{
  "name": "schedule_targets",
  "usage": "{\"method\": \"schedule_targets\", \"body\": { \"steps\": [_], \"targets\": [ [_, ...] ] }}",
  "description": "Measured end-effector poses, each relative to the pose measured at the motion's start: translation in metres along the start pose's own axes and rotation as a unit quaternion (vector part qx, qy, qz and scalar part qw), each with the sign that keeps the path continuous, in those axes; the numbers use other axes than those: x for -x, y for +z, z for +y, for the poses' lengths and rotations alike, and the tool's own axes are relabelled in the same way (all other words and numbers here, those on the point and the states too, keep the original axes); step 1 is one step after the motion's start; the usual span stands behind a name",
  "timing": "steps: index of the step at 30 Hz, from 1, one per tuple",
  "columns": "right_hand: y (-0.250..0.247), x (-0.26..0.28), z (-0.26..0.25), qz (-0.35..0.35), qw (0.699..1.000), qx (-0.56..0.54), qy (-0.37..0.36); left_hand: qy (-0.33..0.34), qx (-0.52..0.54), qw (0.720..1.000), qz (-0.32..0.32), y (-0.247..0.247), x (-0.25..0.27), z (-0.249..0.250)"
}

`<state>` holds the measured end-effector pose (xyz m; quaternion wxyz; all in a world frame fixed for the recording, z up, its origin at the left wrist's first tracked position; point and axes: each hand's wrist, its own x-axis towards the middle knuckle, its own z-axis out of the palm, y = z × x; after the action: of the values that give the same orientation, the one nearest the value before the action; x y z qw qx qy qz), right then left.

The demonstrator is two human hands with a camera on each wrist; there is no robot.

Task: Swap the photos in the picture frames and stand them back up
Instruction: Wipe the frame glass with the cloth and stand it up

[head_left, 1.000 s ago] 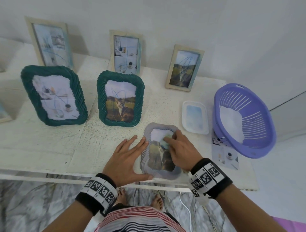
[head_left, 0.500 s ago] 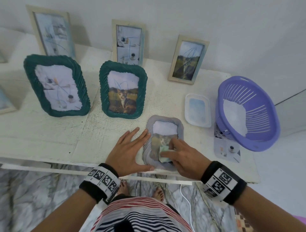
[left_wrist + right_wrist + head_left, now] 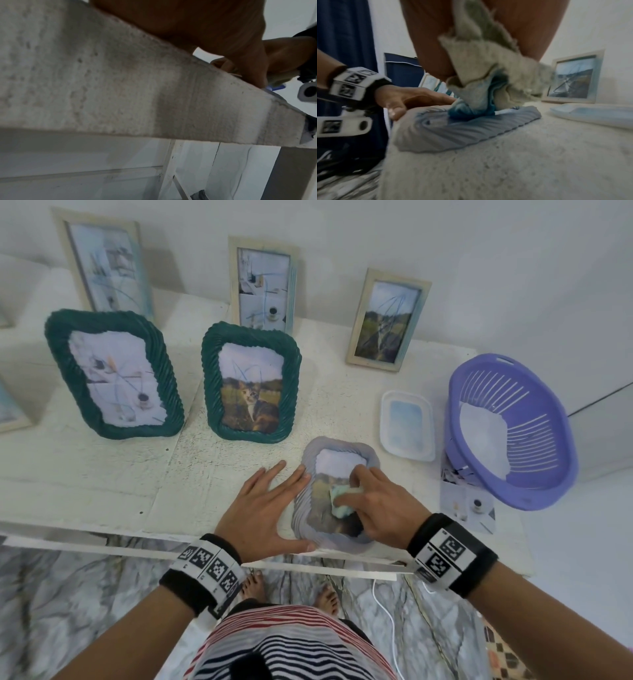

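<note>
A grey ribbed picture frame (image 3: 339,445) with a cat photo lies flat near the table's front edge, also seen low in the right wrist view (image 3: 462,129). My right hand (image 3: 376,508) grips a bunched pale green cloth (image 3: 342,501) and presses it on the frame's glass. The cloth (image 3: 488,75) hangs from those fingers down onto the frame. My left hand (image 3: 263,508) lies flat on the table with straight fingers against the frame's left side. Its thumb (image 3: 393,109) rests at the frame's near corner.
Two green frames (image 3: 113,374) (image 3: 251,383) stand behind my hands. Three pale wooden frames (image 3: 263,285) lean at the wall. At the right are a white tray (image 3: 407,426), a purple basket (image 3: 513,429) and a loose photo (image 3: 469,505) partly under it. The table edge (image 3: 102,537) is close.
My right hand has rubbed the cloth over the grey frame's glass, and the cloth now shows under the fingers. My left hand has stayed beside the frame.
</note>
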<state>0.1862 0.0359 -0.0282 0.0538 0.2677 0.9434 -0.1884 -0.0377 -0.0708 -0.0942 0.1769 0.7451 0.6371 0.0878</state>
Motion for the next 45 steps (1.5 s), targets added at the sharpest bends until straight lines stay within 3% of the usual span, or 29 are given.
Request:
{"method": "schedule_targets", "body": {
  "steps": [2,7,13,17,22,27,32,37,41,45],
  "targets": [
    [0.005,-0.005,-0.003,0.033,0.999,-0.021,0.009,-0.001,0.001,1.0,0.001,0.001,0.0,0.0],
    [0.015,0.008,-0.007,-0.008,0.998,-0.041,-0.048,0.001,0.006,1.0,0.007,0.001,0.0,0.001],
    [0.018,-0.006,-0.018,0.042,0.999,-0.013,-0.02,-0.002,0.005,1.0,0.005,0.0,0.001,0.002],
    [0.016,0.007,-0.016,-0.003,0.998,-0.03,-0.051,-0.002,-0.005,1.0,0.0,-0.001,0.001,0.002],
    [0.007,-0.009,-0.001,0.046,0.999,0.008,0.018,-0.002,-0.003,1.0,0.0,-0.002,0.001,0.003],
    [0.017,0.008,-0.018,0.002,0.999,-0.022,-0.047,-0.005,-0.009,1.0,-0.004,-0.001,0.0,0.002],
    [0.012,-0.006,-0.01,0.035,0.999,0.009,0.01,-0.01,-0.006,1.0,-0.001,-0.001,-0.001,0.003],
    [0.019,0.002,-0.023,0.013,0.999,-0.011,-0.042,-0.007,-0.004,1.0,-0.001,-0.001,-0.001,0.002],
    [0.007,-0.009,-0.004,0.045,0.998,0.048,0.009,-0.008,-0.008,1.0,-0.007,-0.001,-0.001,0.002],
    [0.003,-0.017,0.005,0.071,0.995,0.038,0.062,-0.009,-0.002,1.0,-0.007,0.0,0.0,0.001]
  ]
}}
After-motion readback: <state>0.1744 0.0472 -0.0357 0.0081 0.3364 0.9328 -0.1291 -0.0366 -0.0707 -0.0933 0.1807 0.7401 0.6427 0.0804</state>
